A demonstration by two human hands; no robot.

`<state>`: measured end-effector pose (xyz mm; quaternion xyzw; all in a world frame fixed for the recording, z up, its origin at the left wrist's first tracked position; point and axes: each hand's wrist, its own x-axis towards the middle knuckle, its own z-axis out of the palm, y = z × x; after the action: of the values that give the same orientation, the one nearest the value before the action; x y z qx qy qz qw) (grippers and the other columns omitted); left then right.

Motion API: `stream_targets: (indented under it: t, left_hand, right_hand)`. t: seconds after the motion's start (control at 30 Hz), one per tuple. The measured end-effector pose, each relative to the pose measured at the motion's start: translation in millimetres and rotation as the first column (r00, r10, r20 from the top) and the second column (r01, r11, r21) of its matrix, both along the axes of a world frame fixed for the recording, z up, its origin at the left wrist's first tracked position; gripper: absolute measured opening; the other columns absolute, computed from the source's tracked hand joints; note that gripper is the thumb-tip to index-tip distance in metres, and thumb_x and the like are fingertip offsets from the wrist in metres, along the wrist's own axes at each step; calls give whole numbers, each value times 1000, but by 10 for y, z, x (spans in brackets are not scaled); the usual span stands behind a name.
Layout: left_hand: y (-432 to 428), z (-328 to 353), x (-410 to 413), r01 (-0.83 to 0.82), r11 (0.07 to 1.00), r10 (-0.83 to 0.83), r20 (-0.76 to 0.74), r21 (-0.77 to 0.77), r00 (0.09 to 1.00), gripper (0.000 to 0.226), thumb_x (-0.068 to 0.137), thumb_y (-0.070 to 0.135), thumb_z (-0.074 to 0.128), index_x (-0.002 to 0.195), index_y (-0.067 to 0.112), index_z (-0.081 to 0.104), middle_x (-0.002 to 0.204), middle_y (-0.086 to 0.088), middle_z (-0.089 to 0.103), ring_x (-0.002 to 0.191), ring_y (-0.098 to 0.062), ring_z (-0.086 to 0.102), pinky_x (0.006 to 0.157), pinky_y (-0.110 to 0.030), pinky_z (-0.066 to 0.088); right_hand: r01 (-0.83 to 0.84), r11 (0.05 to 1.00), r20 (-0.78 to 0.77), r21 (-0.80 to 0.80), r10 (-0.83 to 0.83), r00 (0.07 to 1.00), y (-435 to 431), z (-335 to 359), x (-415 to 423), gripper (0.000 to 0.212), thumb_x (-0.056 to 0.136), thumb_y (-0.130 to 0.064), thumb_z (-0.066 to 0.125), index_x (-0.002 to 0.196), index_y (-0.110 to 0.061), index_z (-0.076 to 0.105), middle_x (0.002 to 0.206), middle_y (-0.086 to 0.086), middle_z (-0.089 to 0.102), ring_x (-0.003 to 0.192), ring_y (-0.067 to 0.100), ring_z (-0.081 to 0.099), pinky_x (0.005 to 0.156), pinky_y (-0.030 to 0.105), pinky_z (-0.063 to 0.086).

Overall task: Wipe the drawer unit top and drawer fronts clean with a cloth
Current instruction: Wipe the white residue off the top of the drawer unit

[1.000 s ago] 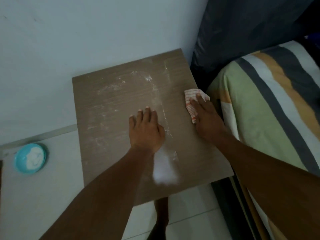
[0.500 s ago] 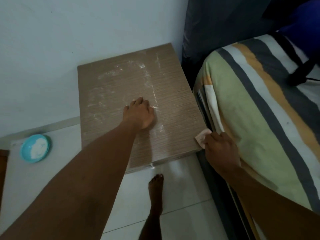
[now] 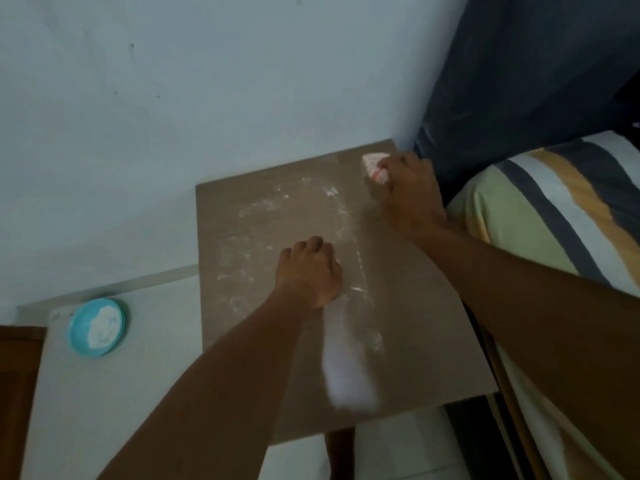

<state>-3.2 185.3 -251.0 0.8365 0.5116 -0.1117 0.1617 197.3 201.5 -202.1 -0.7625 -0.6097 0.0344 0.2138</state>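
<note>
The drawer unit top [image 3: 408, 334] is a brown wood-grain panel against the white wall, smeared with white powder across its middle and left. My right hand [image 3: 410, 192] presses a white and red checked cloth [image 3: 374, 164] onto the far right corner of the top. My left hand [image 3: 310, 275] rests on the middle of the top with its fingers curled under and nothing visible in it. A thick white powder patch [image 3: 349, 379] lies near the front edge. The drawer fronts are hidden below the top.
A bed with a striped cover [image 3: 554, 209] in green, grey, white and orange stands tight against the unit's right side. A blue dish [image 3: 97, 327] with white powder sits on the pale floor at the left. A dark headboard [image 3: 519, 81] rises at the back right.
My right hand has carried the cloth from the front right edge of the top up to the far right corner. My left hand has stayed at the middle of the top.
</note>
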Motion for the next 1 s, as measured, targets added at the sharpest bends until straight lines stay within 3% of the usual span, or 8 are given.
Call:
stream_targets:
  t: [0.2,0.33,0.53,0.73,0.87,1.0]
  left_hand:
    - [256,-53,-152,123,990,-126,45,73,991,54,92,43,21,120,22,62,129,1,56,117,-23,51,103,-41,35]
    - [301,-148,-235,105,988,-122,157,117,980,51,92,40,26,114,20,68,121,3,61,113,-21,54,99,-38,39]
    - [301,-290,-353,98,990,-120,252,99,960,48,91,35,36,121,14,67,128,-2,64,127,-27,53,104,-42,42]
    - [226,-278,-361,68,995,-87,282,79,955,51,93,32,34,132,12,60,141,-3,56,141,-28,41,115,-44,33]
    - [171,-270,-344,74,997,-79,220,31,972,52,94,28,42,144,15,48,155,-3,41,149,-28,26,122,-45,17]
    - [78,-267,-359,123,992,-125,87,35,988,62,95,33,38,154,17,28,164,-3,21,152,-28,13,124,-45,8]
  right_hand:
    - [24,990,-85,-138,-36,996,1061,-287,-81,43,94,-9,48,137,-9,52,138,18,50,121,40,46,105,44,36]
    - [-113,972,-158,-206,81,984,1253,-574,-229,47,94,-17,49,141,-18,51,141,12,50,125,35,45,108,42,35]
    - [-226,945,-75,-238,214,974,1254,-850,-254,54,88,-41,55,140,-25,53,145,9,47,137,34,38,115,46,31]
    - [-272,901,6,-338,291,957,1048,-1063,-173,59,101,-42,42,156,-31,25,168,8,12,155,35,-1,122,60,12]
    - [-294,877,2,-380,319,948,781,-1036,-154,59,101,-45,33,157,-32,22,168,7,8,155,35,-1,122,60,12]
    - [-327,884,-14,-333,342,939,198,-1045,-215,56,102,-38,42,156,-28,30,167,7,15,155,34,5,123,58,15]
